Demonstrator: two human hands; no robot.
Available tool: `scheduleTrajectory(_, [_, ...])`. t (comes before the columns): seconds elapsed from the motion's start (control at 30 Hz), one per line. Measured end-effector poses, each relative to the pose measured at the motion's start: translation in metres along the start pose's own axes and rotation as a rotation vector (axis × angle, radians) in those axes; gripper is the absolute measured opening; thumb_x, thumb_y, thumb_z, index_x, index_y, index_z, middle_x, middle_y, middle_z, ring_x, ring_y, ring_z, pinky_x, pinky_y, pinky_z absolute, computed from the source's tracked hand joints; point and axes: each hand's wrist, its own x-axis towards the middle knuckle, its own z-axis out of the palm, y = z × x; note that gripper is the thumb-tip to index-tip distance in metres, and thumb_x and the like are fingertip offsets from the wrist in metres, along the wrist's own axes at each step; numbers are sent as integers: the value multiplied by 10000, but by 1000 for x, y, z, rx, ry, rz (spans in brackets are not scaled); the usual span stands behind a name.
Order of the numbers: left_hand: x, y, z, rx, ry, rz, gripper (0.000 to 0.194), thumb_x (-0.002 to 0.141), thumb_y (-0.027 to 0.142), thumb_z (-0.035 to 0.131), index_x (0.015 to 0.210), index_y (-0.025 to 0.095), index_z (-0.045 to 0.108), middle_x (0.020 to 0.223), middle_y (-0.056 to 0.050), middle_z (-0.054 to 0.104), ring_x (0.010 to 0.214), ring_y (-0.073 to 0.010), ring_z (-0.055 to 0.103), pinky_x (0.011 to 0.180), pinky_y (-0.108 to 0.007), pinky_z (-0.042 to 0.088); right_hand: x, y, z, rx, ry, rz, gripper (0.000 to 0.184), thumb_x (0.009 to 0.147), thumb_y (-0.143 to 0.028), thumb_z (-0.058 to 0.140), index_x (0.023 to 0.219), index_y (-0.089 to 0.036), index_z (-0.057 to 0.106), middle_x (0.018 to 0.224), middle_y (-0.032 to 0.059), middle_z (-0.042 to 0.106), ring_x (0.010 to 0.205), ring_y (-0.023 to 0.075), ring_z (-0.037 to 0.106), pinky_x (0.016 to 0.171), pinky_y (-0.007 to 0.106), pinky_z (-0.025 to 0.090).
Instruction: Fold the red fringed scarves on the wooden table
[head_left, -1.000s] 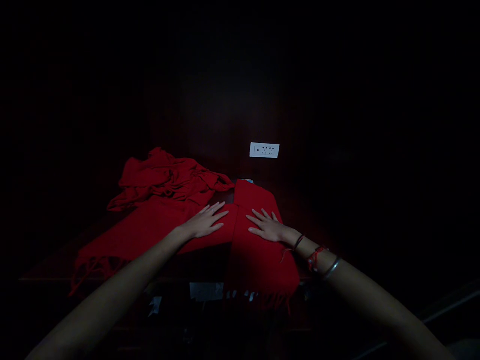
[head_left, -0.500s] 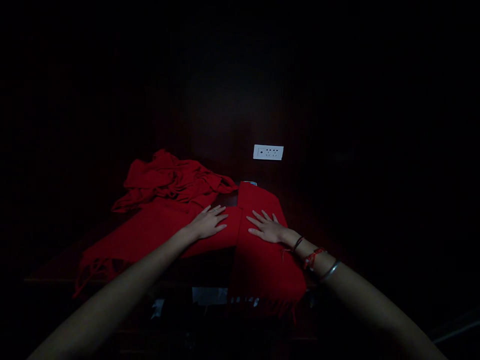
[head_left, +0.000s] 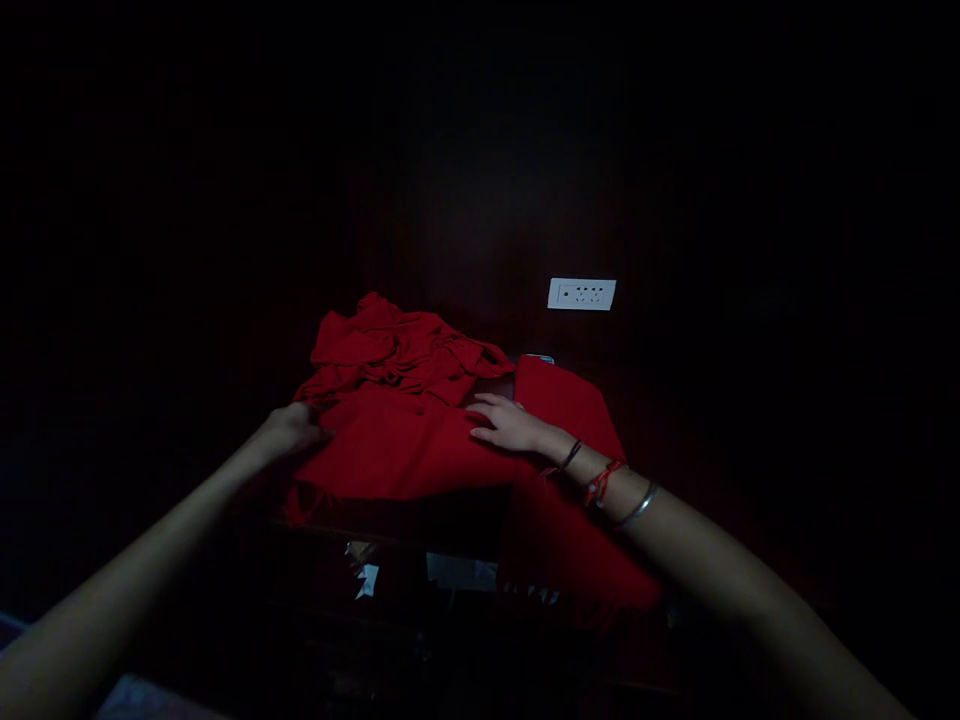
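A red fringed scarf lies on a dark tabletop, with one strip running sideways and another part hanging over the front edge at the right. My left hand is at the scarf's left end, its fingers curled round the cloth edge, somewhat dim and blurred. On the sideways strip, close to where it meets the right-hand part, my right hand rests palm down with its fingers stretched out. Behind the strip is a crumpled heap of the red cloth.
A white wall socket is on the dark wall behind the table. The edge of a small pale object shows behind the scarf. Below the table edge are pale papers or scraps. Most of the surroundings are too dark to make out.
My left hand has gone from lying flat mid-scarf to its left end, which is drawn inward. My right hand has slid left onto the sideways strip. The view has shifted left.
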Motion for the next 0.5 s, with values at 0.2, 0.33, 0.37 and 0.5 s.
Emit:
scheduleTrajectory(0.2, [-35,131,-36,15,431,237,410,758,312,428,1141,166,414,1066,-78,523,950,-233,497,769,-309,400,13,-16,-14,830,178,253,399,802,-409,340,1085,-146,442,1008,95,556,838,134,548,738,285,439])
scheduleTrajectory(0.33, [-48,185,-14,-72,133,633,520,756,423,427,1197,156,362,1055,-86,542,940,-210,513,776,-273,398,-6,0,-23,1028,276,415,365,776,-406,400,1055,-171,422,899,65,579,668,100,558,608,246,461])
scheduleTrajectory(0.37, [-47,186,-9,-85,95,641,493,778,446,379,1180,161,387,1043,-83,551,935,-203,518,772,-269,399,-13,6,-22,976,294,442,356,760,-370,441,1052,-167,421,883,60,581,663,102,555,605,247,458])
scheduleTrajectory(0.5, [-32,161,-2,29,160,301,471,802,462,298,1121,152,451,1046,-120,542,935,-239,516,749,-327,406,-31,20,-8,622,287,417,459,713,-364,499,1100,-133,413,993,97,552,855,162,528,740,307,424])
